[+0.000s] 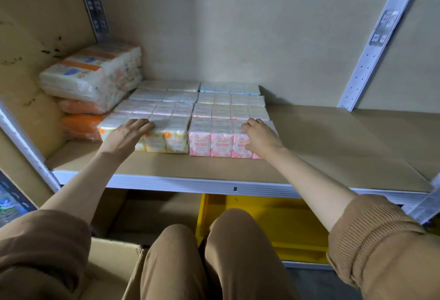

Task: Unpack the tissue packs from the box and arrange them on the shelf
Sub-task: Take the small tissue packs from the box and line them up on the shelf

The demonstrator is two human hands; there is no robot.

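Note:
Several mini tissue packs stand in two tidy blocks on the cardboard-lined shelf [333, 147]. The front row on the left is a yellow pack [166, 141]; the front row on the right is a pink pack [212, 145]. My left hand [127, 134] lies flat with spread fingers on the yellow pack's top and front. My right hand [260, 137] rests on the right end of the pink pack, fingers curled over its top edge. The open cardboard box [114, 268] sits low at the left beside my knees; its inside is hidden.
Large white and orange tissue bundles [95, 78] are stacked at the shelf's left end against the side wall. A white metal shelf rail [214, 186] runs along the front. A yellow bin [273, 223] sits beneath. White uprights frame both sides.

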